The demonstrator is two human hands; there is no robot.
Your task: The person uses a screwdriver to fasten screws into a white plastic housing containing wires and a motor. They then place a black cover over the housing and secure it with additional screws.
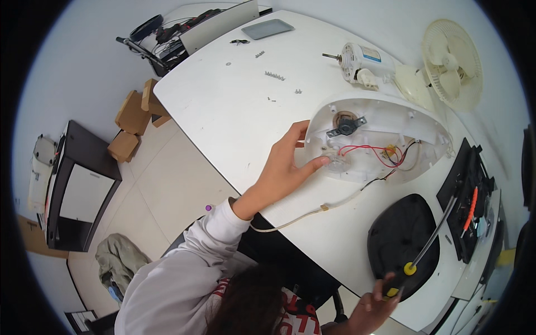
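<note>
My left hand (282, 164) grips the near-left rim of a white plastic housing (385, 108), thumb inside and fingers round the outer wall. The housing lies with its hollow side up. Inside sit a dark bracket-like part (346, 127), a clear plastic piece (336, 162) by my thumb, and red wires (363, 147) leading to a small yellow part (388, 151). A pale cable (296, 222) trails from it toward my body. At the lower right, my right hand (373, 310) holds a screwdriver (410, 269) by its black-and-yellow handle, its long shaft pointing up and away.
Behind the housing are a motor (365, 60) and a cream fan (452, 64). A black rounded plate (393, 231) lies near my right hand, beside a tool case (463, 201). Screws (274, 76) and a grey tray (268, 29) rest farther back on the white table (223, 111).
</note>
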